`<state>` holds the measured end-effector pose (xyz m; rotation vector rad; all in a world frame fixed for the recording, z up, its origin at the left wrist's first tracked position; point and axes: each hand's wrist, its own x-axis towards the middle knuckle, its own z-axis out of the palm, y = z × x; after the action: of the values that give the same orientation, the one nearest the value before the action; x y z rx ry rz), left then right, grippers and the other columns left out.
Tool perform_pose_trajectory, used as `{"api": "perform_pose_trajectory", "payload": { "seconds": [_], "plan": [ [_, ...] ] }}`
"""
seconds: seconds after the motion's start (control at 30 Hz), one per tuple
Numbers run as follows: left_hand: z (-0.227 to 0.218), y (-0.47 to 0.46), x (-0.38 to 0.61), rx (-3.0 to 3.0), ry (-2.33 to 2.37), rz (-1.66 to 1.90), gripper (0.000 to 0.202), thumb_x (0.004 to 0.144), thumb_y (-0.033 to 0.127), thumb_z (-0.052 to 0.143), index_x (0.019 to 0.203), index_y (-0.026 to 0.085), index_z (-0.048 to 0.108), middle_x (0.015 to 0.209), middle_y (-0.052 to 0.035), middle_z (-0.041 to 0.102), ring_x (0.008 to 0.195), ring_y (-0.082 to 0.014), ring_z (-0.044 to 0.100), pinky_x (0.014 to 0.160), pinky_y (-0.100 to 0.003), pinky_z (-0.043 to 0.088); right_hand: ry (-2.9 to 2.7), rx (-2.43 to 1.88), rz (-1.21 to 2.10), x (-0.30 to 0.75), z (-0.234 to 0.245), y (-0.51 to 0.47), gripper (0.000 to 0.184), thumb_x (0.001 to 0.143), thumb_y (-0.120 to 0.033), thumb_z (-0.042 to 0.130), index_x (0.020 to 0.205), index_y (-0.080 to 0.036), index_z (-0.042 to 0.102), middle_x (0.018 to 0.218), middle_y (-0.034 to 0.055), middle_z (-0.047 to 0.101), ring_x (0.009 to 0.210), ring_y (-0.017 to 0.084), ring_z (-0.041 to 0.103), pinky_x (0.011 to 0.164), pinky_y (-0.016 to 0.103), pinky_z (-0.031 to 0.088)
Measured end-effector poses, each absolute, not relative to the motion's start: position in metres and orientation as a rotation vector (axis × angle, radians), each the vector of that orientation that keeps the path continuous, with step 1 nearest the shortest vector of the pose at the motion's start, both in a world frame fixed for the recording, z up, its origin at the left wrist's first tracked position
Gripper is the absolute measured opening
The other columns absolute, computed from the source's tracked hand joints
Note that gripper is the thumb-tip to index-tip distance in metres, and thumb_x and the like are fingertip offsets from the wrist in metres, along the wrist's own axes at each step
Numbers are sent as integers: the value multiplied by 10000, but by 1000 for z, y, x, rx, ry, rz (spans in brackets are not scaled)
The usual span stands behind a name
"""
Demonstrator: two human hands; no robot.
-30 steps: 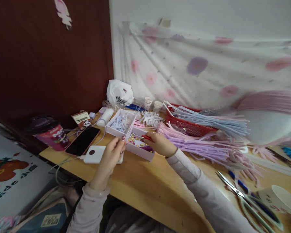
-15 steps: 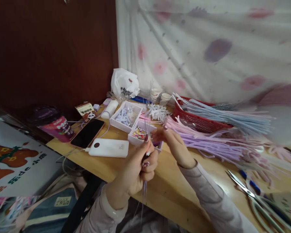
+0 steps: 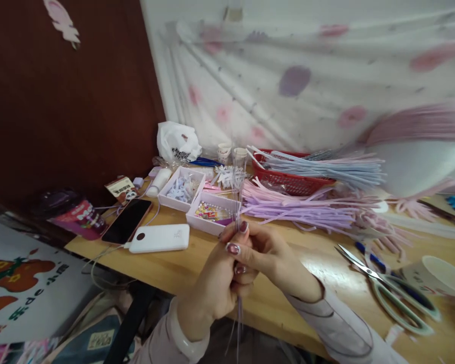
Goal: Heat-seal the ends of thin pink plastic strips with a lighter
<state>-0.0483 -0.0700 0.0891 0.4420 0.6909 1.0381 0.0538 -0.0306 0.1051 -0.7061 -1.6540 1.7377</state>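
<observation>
My left hand (image 3: 220, 283) is closed in a fist around a bundle of thin metal wires (image 3: 239, 323), held upright above the table's front edge. Their fine tips rise blurred above the fist, and the lower ends hang below it. My right hand (image 3: 276, 258) is closed at the top of the left fist, its thumb and fingers pinching the wires there. The exact contact between the fingertips is partly hidden. Just behind the hands stands a white box of beads (image 3: 208, 222), beside another box with pale lilac pieces (image 3: 176, 203).
Scissors (image 3: 375, 275) and a paper cup (image 3: 436, 275) are at the right. Pink and lilac pipe cleaners (image 3: 299, 212) lie before a red basket (image 3: 288, 184). At left are a power bank (image 3: 161, 238), a phone (image 3: 127, 221) and a purple drink cup (image 3: 76, 215).
My right hand has come in from the right, and its fingers have closed on the wires at the left fist. The view has turned to the right.
</observation>
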Motion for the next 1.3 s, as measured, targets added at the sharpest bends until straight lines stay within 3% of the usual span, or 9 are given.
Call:
{"api": "perform_pose_trajectory", "payload": {
  "seconds": [0.17,0.3,0.43,0.57,0.67,0.83,1.07,1.3],
  "plan": [
    [83,-60,-28,620,759,997,582,620,712,599,659,221,291,416,127,277,344,-16,128,307,-132,107,-1539,-771,1734,77,93,-21,404,803,-546,535,833,-168,674,663,35,629,506,130,581,439,222,465],
    [70,-34,-12,896,834,1038,518,704,693,516,663,199,365,464,94,357,364,-21,239,340,-146,157,-1396,-926,1751,91,93,-8,378,771,-500,582,875,-143,654,534,-9,570,364,107,528,327,194,416],
    [68,0,1,1135,818,1049,475,696,647,548,721,186,439,499,85,393,388,-36,292,377,-178,213,-1442,-1021,1592,101,105,11,375,776,-496,560,880,-143,630,521,-30,555,334,104,521,303,189,405],
    [74,30,12,1271,812,1178,444,703,595,560,656,164,462,518,53,424,481,-67,388,470,-215,312,-1569,-1007,1310,110,112,34,400,779,-525,545,844,-140,634,517,-44,507,356,79,478,337,186,391],
    [72,46,19,1256,819,1256,406,695,545,584,768,150,527,647,3,541,613,-113,483,565,-247,392,-1651,-935,1127,116,108,49,380,812,-500,523,803,-144,654,565,-24,518,451,88,478,403,197,388],
    [58,60,30,1288,799,1344,355,748,459,550,930,155,575,893,-65,637,897,-210,574,799,-331,456,-1713,-871,870,119,96,67,284,829,-400,545,761,-146,653,713,21,623,721,158,567,672,261,442],
    [44,67,36,1317,883,1431,347,753,407,537,993,163,597,917,-84,653,1007,-260,560,908,-397,433,-1739,-886,844,119,86,75,273,833,-388,541,754,-153,656,716,23,640,730,166,564,682,268,429],
    [40,66,35,1343,870,1438,338,762,396,517,984,157,605,942,-93,653,1051,-254,546,937,-383,421,-1730,-840,873,119,86,75,256,828,-372,554,728,-150,630,711,19,631,718,157,561,689,263,428]
  ]
}}
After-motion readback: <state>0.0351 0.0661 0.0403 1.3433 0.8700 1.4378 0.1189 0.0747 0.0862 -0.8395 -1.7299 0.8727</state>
